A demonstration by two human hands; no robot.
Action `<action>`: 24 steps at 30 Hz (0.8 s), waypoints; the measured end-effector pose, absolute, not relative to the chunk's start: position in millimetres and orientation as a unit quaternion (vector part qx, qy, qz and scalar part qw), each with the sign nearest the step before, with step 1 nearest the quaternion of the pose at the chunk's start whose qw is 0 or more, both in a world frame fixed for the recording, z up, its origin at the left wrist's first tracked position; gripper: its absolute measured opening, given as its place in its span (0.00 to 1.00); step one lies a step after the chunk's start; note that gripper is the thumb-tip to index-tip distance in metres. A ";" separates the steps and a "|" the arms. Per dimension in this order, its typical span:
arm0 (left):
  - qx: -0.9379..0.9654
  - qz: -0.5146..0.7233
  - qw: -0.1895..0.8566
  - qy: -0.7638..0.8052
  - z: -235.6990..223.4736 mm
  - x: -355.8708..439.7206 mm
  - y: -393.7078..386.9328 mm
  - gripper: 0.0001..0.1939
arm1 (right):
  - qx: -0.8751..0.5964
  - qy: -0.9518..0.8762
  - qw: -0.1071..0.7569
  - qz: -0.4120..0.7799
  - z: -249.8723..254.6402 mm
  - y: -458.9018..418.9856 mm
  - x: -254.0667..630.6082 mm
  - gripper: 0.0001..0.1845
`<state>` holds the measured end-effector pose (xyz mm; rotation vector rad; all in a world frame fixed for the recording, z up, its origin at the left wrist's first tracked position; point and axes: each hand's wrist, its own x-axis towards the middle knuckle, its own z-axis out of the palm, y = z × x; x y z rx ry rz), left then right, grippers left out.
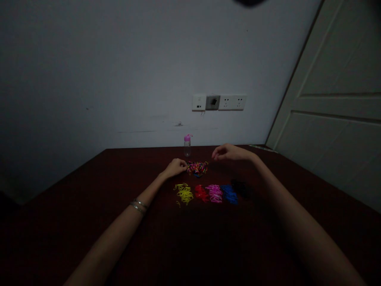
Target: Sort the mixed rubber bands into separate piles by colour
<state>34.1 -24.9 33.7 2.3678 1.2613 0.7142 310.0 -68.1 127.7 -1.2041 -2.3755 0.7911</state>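
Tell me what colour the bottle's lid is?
The bottle's lid is pink, seen best in the head view.

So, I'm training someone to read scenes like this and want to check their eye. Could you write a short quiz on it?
1. Which pile lies between the yellow pile and the pink pile?
A) blue
B) red
C) black

2. True or false: the right hand is holding the clear bottle.

3. Short answer: which hand has its fingertips at the edge of the mixed-colour pile?

Key: 1. B; 2. False, the bottle stands apart from it; 3. The left hand.
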 end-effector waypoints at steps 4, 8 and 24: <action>0.895 0.166 0.105 0.400 46.2 52.4 -43.1 0.12 | -0.420 -0.849 0.190 0.259 121.0 -66.5 301.6 0.11; 0.920 0.087 0.042 0.380 52.4 66.4 -57.7 0.13 | -0.419 -0.858 0.172 0.243 114.0 -66.1 300.3 0.11; 0.920 0.067 -0.017 0.385 50.0 74.1 -62.8 0.10 | -0.452 -0.846 0.163 0.232 105.6 -57.8 306.5 0.13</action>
